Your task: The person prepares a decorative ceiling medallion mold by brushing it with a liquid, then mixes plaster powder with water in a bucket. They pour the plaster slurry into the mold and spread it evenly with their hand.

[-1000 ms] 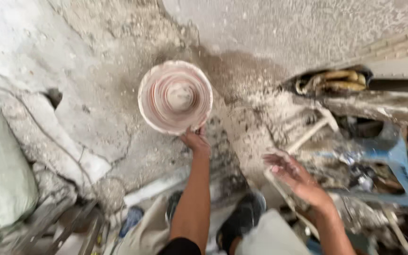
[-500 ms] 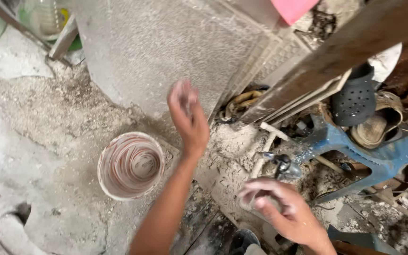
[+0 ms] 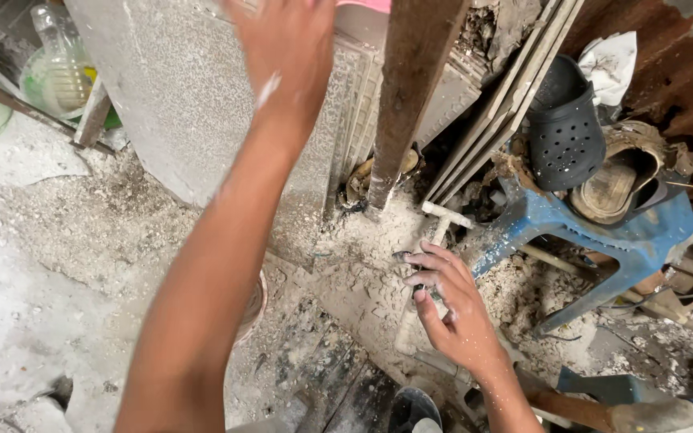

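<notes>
Beneath the curled fingers [image 3: 423, 281] of the right hand [image 3: 455, 317], a pale T-shaped tool [image 3: 435, 240] lies on the dusty floor [image 3: 66, 240], its crosshead just beyond the fingertips and its shaft running back under the palm; the fingers look half-closed around a small dusty thing, though what it is I cannot tell. The left hand [image 3: 290, 48] is raised, open and empty, before the grey slab [image 3: 178, 104]. A sound grip here likely means closing fully round the shaft, clear of the loose grit.

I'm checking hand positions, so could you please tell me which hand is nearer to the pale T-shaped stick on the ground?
Right. The right hand rests on the pale T-shaped stick; the left hand is raised far above it.
</notes>
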